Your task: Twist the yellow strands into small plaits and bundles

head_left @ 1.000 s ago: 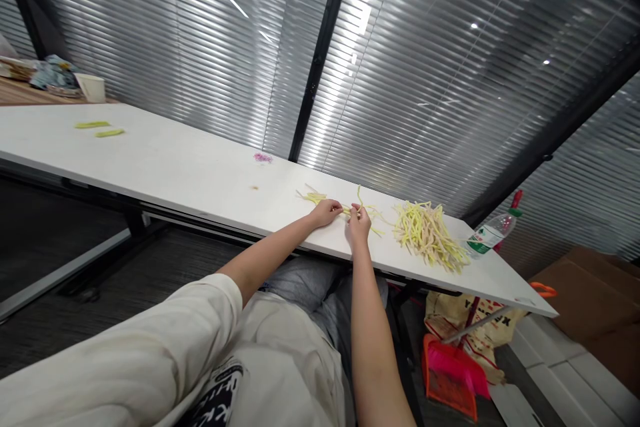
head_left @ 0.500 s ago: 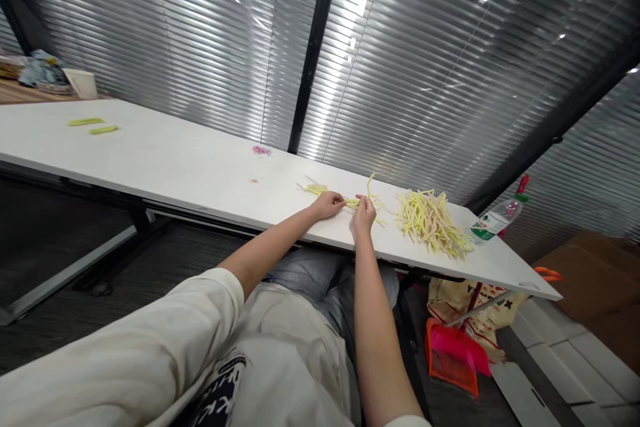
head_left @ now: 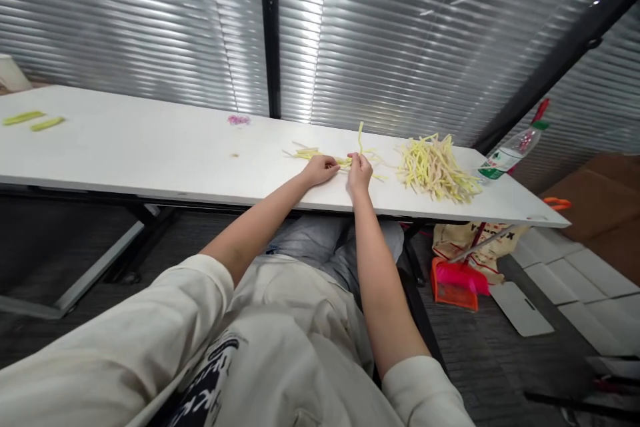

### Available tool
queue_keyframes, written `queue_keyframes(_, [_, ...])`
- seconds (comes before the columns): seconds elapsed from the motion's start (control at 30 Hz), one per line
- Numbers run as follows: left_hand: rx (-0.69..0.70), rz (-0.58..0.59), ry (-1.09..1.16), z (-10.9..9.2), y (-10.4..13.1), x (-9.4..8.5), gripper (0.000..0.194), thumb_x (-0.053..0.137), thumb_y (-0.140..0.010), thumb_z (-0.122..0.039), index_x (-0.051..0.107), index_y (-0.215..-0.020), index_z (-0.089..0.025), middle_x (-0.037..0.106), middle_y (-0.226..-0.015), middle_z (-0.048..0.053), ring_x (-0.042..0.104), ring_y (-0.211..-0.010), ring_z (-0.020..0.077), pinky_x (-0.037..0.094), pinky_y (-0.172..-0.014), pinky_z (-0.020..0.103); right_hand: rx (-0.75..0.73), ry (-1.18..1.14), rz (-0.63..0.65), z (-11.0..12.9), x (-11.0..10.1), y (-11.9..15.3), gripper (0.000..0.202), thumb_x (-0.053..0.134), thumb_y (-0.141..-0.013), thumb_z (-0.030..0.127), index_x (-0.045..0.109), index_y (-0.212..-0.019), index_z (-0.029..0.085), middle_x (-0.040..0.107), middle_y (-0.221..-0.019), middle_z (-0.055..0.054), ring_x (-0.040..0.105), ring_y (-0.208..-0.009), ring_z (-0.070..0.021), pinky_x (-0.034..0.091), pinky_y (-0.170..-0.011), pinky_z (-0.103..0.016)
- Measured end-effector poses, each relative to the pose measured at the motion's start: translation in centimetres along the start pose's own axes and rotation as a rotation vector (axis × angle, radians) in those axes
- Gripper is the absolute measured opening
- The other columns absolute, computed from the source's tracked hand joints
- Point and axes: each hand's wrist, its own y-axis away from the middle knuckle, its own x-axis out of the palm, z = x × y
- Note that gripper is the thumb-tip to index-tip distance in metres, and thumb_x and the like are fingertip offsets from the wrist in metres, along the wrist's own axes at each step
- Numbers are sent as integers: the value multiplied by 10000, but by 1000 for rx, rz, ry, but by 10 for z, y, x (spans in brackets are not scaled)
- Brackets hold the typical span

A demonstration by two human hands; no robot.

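Note:
My right hand (head_left: 360,173) is closed in a pinch around a thin yellow strip (head_left: 361,136), whose end sticks up above the fingers. Beside it on the left, my left hand (head_left: 321,171) curls its fingers round several pale yellow strips (head_left: 306,154); their ends reach out past the hand on the white table (head_left: 175,153). A few more ends show between and behind both hands. To the right lies a large loose pile of yellow and cream strips (head_left: 437,168).
Behind the pile, a clear plastic bottle (head_left: 511,152) leans near the table's right end. A small pink heap (head_left: 239,119) lies by the back edge. Two yellow bundles (head_left: 47,123) rest far left. Blinds (head_left: 165,27) stand close behind; an orange-red dustpan (head_left: 455,283) is on the floor.
The head view has tilted down and turned slightly right, so everything appears higher. Both hands stay together at the strips, with the right hand's strip still upright.

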Motion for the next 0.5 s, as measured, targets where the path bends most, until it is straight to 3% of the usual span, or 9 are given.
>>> queue_keyframes(0.3, [-3,1,-17,-6,3,-8,268,541,-778,-326,690,-819,-108,685,-787,64,564,-684,149,425,-662,260,-16,9,-23,10,2,5,401,379,-869,451,652,-882,158,642,-810,-42,541,-786,-166,385,-762,-274])
queue_keyframes(0.5, [-19,-16,26,-5,3,-9,321,463,-841,-348,688,-843,-118,688,-793,66,564,-696,157,426,-686,272,-16,58,-157,15,-1,7,423,377,-880,400,510,-1202,159,593,-727,-16,518,-648,-151,385,-678,-264])
